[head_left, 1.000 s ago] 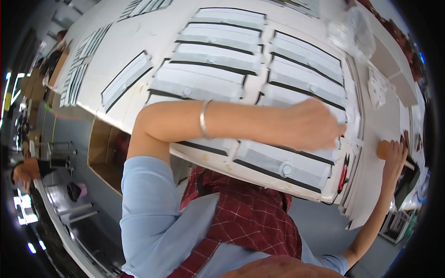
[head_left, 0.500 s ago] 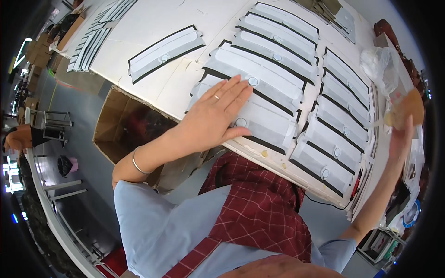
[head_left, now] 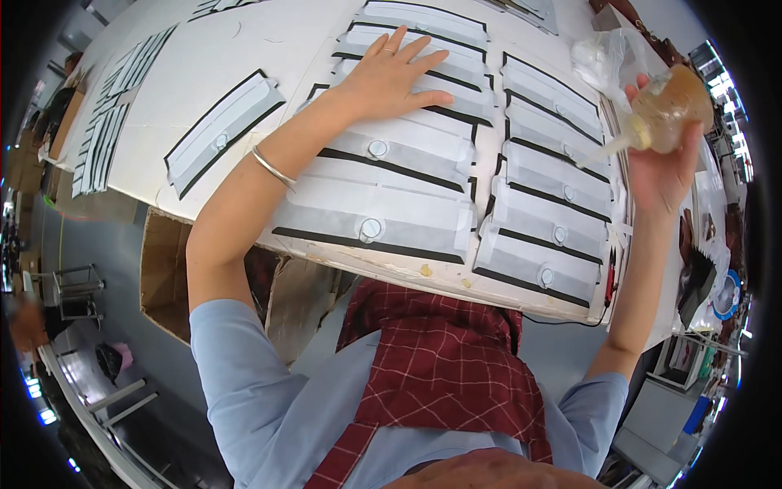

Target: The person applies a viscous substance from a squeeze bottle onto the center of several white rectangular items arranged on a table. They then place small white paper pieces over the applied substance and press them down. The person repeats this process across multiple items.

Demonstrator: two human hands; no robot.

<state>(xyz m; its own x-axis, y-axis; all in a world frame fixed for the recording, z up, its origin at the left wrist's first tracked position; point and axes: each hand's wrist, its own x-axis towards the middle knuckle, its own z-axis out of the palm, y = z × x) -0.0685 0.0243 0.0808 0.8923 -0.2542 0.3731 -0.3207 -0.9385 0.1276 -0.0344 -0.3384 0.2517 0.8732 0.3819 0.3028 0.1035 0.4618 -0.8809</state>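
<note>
My left hand (head_left: 387, 81) lies with fingers spread on the far part of a column of overlapping white-and-grey strips with black edges. Each strip that shows in full has a small round pale disc near its middle, like the one on the nearest strip (head_left: 407, 213). Raised over the table's right side, my right hand (head_left: 661, 183) grips a clear squeeze bottle (head_left: 672, 106) of amber liquid. Its thin nozzle points left, above a second column of the same strips (head_left: 550, 232). One separate strip (head_left: 224, 130) rests at an angle to the left of my left forearm.
Stacked strips (head_left: 114, 114) lie along the white table's (head_left: 297, 49) left edge. A crumpled clear plastic bag (head_left: 607, 61) sits at the far right. Below the table's front edge stands an open cardboard box (head_left: 167, 277). A red tool (head_left: 611, 281) is by the right-hand column.
My left hand has moved away from me, from the nearer strips to farther ones. My right hand has brought the bottle inward, its nozzle now over the right-hand column.
</note>
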